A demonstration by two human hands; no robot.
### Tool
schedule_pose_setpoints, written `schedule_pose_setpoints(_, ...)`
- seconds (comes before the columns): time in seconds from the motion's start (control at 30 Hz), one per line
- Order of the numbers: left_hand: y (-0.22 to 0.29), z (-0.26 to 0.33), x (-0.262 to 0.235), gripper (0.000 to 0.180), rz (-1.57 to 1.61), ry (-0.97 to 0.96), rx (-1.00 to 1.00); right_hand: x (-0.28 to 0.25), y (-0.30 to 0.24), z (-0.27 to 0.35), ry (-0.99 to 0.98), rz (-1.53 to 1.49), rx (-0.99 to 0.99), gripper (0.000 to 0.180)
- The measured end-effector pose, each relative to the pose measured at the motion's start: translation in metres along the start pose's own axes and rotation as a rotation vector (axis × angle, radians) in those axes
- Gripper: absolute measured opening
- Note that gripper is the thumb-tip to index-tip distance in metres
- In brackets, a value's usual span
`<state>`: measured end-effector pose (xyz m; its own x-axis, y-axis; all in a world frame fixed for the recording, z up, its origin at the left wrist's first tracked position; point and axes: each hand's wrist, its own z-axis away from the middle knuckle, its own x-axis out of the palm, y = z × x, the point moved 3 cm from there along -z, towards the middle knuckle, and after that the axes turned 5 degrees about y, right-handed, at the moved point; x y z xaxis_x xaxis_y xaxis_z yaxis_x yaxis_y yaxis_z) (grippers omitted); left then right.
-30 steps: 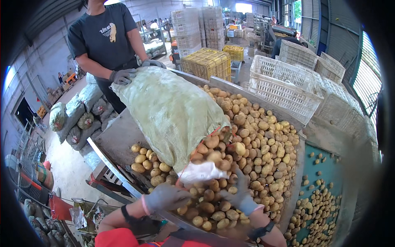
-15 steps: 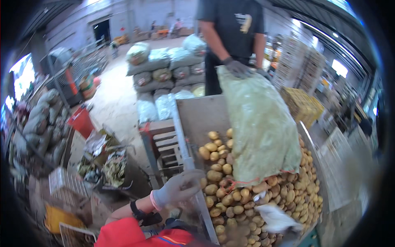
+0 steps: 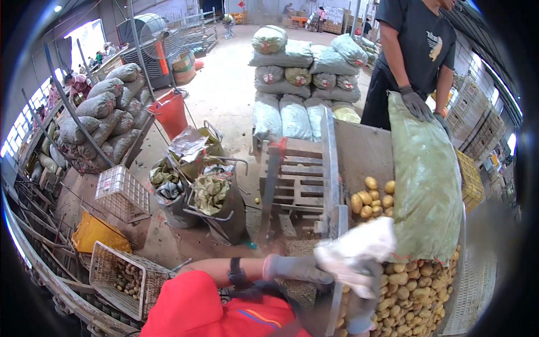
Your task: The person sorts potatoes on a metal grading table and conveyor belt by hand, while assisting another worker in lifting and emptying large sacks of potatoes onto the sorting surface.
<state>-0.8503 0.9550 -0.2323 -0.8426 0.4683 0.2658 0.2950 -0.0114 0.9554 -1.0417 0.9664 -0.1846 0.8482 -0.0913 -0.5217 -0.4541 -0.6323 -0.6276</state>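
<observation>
My right hand (image 3: 368, 289), in a grey glove and blurred, is closed on a crumpled white sheet (image 3: 359, 247), cloth or plastic. At the sheet's left end is my left hand (image 3: 300, 268), also gloved; its fingers are partly hidden and blurred, so its grip cannot be told. Below and to the right, many potatoes (image 3: 415, 292) fill a metal-sided bin (image 3: 359, 151). Over them slopes a long pale green sack (image 3: 426, 185) with its lower end on the heap. Across the bin, a person's gloved hands (image 3: 416, 105) hold the sack's upper end.
Left of the bin stands a slatted wooden pallet (image 3: 300, 168). Upright bags of crumpled sacks (image 3: 216, 194), a red bucket (image 3: 170, 112) and white plastic crates (image 3: 122, 194) are farther left. Full sacks are stacked behind (image 3: 281, 115) and at left (image 3: 101, 106). A yellow crate (image 3: 470, 180) stands right.
The view has swung left, shifting the scene rightward. My right hand has raised the white sheet from over the potatoes toward the bin's left edge, beside my left hand.
</observation>
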Motion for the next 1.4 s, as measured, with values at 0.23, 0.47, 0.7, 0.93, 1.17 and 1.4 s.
schedule_pose_setpoints(0.23, 0.016, 0.053, -0.129, 0.035, 0.257, 0.686, -0.116, 0.101, -0.010, -0.035, -0.376, -0.253, 0.158, 0.074)
schedule_pose_setpoints(0.47, 0.088, 0.177, -0.367, 0.019, -0.479, 1.347, 0.276, 0.084, 0.055, -0.056, 0.014, 0.074, 0.433, 0.025)
schedule_pose_setpoints(0.7, 0.072, 0.276, -0.612, 0.038, -0.762, 1.557, 0.122, -0.005, 0.094, -0.001, 0.155, 0.473, 0.498, 0.033)
schedule_pose_setpoints(0.93, -0.010, 0.259, -0.680, 0.070, -1.362, 0.883, -0.844, 0.003, 0.038, 0.064, 0.473, 0.431, 0.955, 0.045)
schedule_pose_setpoints(1.17, -0.022, 0.190, -0.677, 0.061, -2.015, 0.571, -1.047, 0.019, 0.022, 0.146, 0.361, 0.898, 1.119, 0.038)
schedule_pose_setpoints(1.4, -0.007, 0.169, -0.672, 0.056, -1.970, 0.710, -0.784, 0.061, -0.009, 0.064, 0.421, 0.999, 1.090, 0.032)
